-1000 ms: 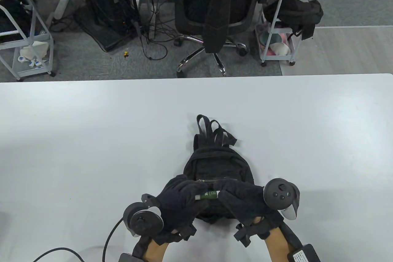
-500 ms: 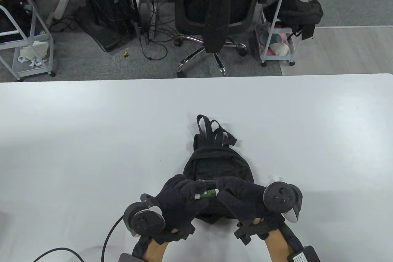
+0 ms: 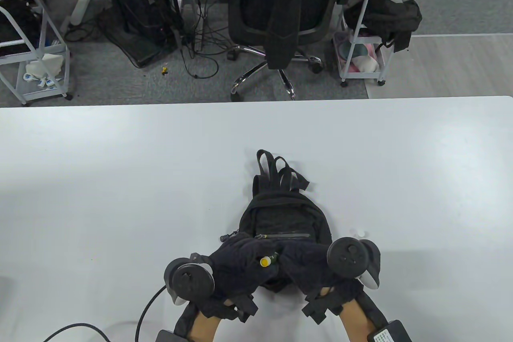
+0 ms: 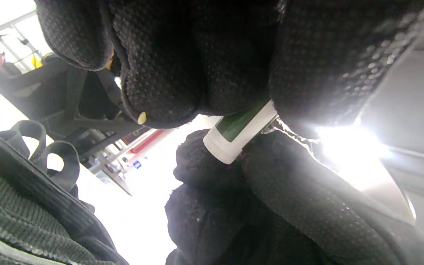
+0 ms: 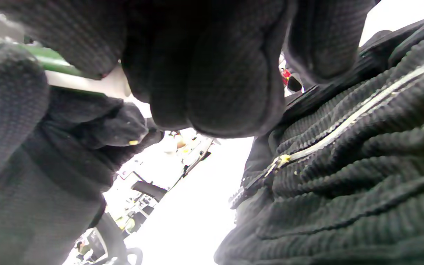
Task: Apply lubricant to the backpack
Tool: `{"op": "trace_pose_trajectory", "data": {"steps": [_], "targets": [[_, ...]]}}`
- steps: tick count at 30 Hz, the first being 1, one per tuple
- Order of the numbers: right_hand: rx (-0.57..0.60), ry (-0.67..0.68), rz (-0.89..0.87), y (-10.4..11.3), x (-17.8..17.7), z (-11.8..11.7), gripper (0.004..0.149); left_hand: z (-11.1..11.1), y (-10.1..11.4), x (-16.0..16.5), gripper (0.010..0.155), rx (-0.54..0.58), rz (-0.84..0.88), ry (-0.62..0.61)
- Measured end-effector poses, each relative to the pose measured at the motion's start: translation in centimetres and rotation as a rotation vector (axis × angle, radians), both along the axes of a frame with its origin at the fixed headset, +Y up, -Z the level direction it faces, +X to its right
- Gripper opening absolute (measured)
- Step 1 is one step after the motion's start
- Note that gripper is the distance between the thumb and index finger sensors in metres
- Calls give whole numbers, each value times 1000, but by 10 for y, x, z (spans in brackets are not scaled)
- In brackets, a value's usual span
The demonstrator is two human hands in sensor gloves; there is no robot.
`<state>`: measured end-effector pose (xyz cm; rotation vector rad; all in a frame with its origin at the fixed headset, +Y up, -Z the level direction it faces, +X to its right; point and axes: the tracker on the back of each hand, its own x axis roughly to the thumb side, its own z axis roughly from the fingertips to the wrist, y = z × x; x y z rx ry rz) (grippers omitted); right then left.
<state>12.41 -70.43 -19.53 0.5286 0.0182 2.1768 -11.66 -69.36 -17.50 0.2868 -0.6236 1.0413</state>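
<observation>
A small black backpack (image 3: 280, 213) lies on the white table (image 3: 120, 177), straps pointing away from me. Both hands hover over its near end. My left hand (image 3: 236, 262) grips a small green-and-white lubricant stick (image 3: 266, 260), whose yellow tip faces up. My right hand (image 3: 308, 264) pinches the stick's other end. The stick shows between both hands' fingers in the left wrist view (image 4: 239, 132) and in the right wrist view (image 5: 68, 73). The backpack's front zipper (image 5: 344, 125) runs just beside my right fingers. The backpack's ribbed fabric shows in the left wrist view (image 4: 13, 206).
A small white cap (image 3: 358, 233) lies on the table just right of the backpack, by my right tracker. A black cable (image 3: 140, 318) trails from my left wrist. Beyond the table's far edge stand an office chair (image 3: 280, 17) and carts.
The stick has turned from lying sideways between my hands to end-on, its yellow tip now facing up. Both hands have drawn slightly nearer to me, and my right tracker has shifted left.
</observation>
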Motion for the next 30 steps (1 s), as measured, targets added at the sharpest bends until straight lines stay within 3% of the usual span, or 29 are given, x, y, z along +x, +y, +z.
{"op": "trace_pose_trajectory", "data": {"steps": [10, 17, 21, 26, 30], "targets": [[3, 36, -33, 0, -1, 1, 44, 0, -2, 1, 56, -2, -8, 19], [183, -33, 202, 24, 11, 7, 48, -2, -5, 1, 55, -43, 14, 2], [268, -189, 426, 35, 35, 6, 51, -4, -5, 0, 55, -74, 34, -1], [137, -416, 686, 26, 63, -11, 55, -6, -6, -1, 55, -92, 30, 7], [-4, -525, 748, 7, 84, -27, 56, -9, -8, -3, 55, -96, 12, 28]]}}
